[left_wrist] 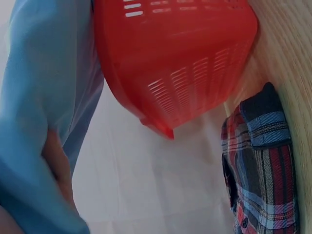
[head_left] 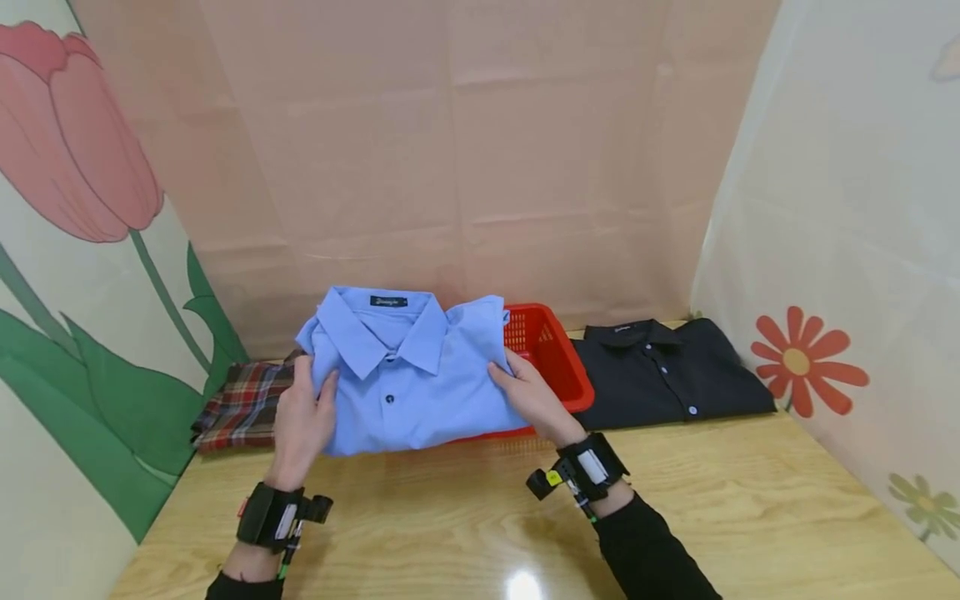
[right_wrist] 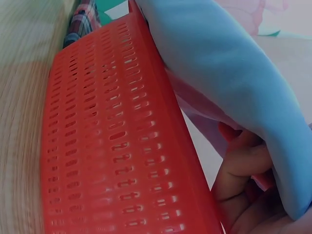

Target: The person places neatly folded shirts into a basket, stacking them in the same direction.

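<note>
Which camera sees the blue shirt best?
The head view, because it shows the blue shirt from the front, with its collar, label and buttons. The left wrist view shows only blue folds beside the red basket; the right wrist view shows a plain blue strip with the right hand at its edge.

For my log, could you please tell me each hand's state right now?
Left hand: closed, holding the blue shirt.
Right hand: closed, holding it too.

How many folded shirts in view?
3: blue shirt, held by left hand and right hand over basket; plaid shirt, left of basket; black shirt, right of it. Basket's inside is mostly hidden, may hold more.
</note>
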The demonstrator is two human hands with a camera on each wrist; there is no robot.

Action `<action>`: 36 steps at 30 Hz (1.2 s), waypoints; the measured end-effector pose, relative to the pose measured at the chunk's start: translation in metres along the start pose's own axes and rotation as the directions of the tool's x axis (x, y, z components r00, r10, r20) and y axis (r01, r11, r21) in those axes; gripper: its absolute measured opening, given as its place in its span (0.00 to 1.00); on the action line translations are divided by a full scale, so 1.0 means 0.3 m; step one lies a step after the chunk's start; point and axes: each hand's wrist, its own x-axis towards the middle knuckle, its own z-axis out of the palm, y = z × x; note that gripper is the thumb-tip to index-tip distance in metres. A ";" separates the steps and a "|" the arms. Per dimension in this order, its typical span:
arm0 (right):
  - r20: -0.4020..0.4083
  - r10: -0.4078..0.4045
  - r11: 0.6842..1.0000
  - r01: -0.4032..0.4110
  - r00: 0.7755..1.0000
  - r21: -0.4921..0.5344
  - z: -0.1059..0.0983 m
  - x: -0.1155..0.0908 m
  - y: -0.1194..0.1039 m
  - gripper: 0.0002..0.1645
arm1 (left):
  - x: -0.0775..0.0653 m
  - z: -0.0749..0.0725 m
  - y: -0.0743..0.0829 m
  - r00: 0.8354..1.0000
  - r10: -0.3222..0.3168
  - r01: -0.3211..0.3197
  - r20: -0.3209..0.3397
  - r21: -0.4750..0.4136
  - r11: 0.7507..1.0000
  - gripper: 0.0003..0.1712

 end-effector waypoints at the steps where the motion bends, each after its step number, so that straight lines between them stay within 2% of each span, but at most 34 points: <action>1: 0.000 -0.001 1.000 0.001 1.000 -0.006 -0.001 -0.001 -0.001 0.30 | 0.000 0.001 0.001 1.000 -0.002 0.002 0.003 -0.003 1.000 0.20; 6: -0.005 -0.001 0.999 0.001 1.000 -0.039 -0.011 -0.006 -0.003 0.30 | -0.003 0.012 0.002 1.000 -0.009 0.009 0.008 -0.015 1.000 0.19; 13: -0.051 -0.006 0.994 0.001 0.999 -0.105 -0.035 -0.016 0.000 0.29 | 0.004 0.032 0.013 0.999 0.021 -0.020 0.026 -0.063 0.998 0.21; 17: -0.057 0.008 0.994 -0.014 0.998 -0.104 -0.045 -0.019 0.005 0.30 | 0.006 0.036 0.021 0.999 0.015 -0.012 0.040 -0.080 0.997 0.21; 23: -0.069 0.025 0.995 -0.031 0.997 -0.090 -0.059 -0.019 0.002 0.31 | 0.012 0.037 0.032 0.997 0.000 0.008 0.075 -0.109 0.994 0.28; 32: -0.104 0.023 0.991 -0.036 0.994 -0.129 -0.112 -0.011 -0.015 0.34 | 0.029 0.063 0.043 0.991 0.110 -0.100 0.077 -0.115 0.988 0.27; 36: -0.111 0.006 0.986 -0.024 0.994 -0.162 -0.138 -0.009 -0.017 0.33 | 0.041 0.082 0.054 0.988 0.135 -0.125 0.075 -0.126 0.984 0.32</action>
